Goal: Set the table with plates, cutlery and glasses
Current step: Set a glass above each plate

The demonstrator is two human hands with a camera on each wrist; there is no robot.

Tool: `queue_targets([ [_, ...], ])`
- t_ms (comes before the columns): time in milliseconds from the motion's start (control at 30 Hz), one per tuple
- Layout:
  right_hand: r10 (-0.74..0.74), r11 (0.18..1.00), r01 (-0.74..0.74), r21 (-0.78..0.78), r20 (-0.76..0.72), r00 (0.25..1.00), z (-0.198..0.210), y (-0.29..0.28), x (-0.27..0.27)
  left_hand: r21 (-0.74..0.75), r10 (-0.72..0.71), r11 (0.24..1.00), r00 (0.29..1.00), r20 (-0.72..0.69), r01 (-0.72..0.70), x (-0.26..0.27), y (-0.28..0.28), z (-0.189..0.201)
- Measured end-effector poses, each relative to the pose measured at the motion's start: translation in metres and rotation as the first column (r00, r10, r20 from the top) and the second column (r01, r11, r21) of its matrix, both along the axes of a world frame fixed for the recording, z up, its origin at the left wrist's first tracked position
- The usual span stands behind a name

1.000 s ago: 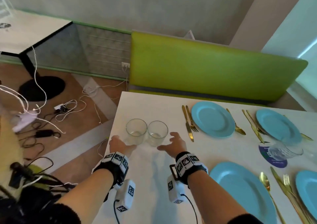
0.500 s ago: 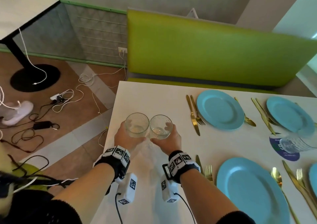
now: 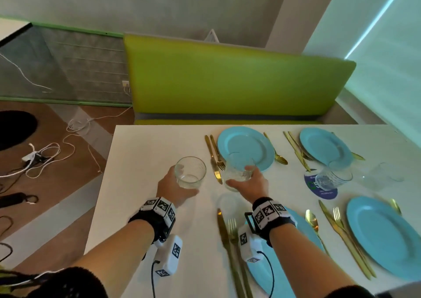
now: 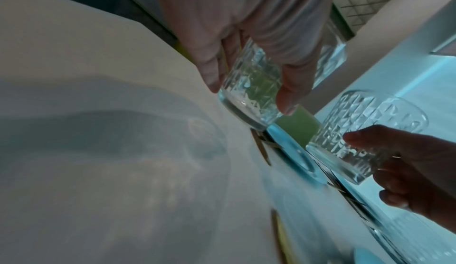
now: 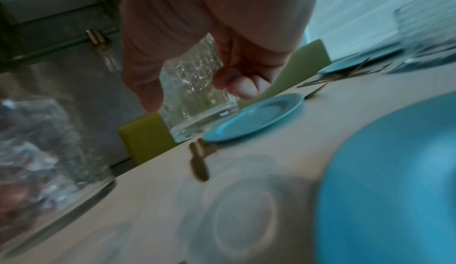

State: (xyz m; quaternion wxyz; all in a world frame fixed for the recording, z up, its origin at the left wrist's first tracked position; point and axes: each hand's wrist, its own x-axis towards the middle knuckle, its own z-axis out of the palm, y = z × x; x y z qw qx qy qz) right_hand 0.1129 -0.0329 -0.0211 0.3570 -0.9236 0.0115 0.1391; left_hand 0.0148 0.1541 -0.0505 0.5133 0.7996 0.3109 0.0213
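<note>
Lifted clear of the white table (image 3: 141, 151) since half a second ago, two cut-pattern glasses now travel apart: the left hand (image 3: 175, 187) curls round one glass (image 3: 190, 172) left of the far blue plate (image 3: 246, 148), while the right hand (image 3: 249, 184) grips the other glass (image 3: 238, 171) above that plate's near rim. A low carry could clip the gold cutlery (image 3: 214, 158) or plate.

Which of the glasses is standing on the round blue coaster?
The unheld glass between the right-hand plates; the others are lifted in the left hand and right hand.
</note>
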Motion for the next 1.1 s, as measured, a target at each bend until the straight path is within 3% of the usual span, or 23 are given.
queue_targets([
  [233,-0.260,0.965,0.259,-0.045,-0.003,0.966,-0.007,-0.103,0.046,-0.016,-0.140,0.990,0.990,-0.002,0.140,0.045,-0.071,0.008],
  [433,-0.370,0.929,0.369,-0.034,-0.031,0.929,-0.030,-0.151,0.073,-0.011,-0.174,0.985,0.984,-0.029,0.174,0.070,-0.108,0.000],
  [1100,-0.372,0.927,0.373,0.032,-0.030,0.928,-0.065,-0.180,0.097,0.020,-0.140,0.990,0.985,-0.106,0.143,0.096,-0.135,-0.019],
])
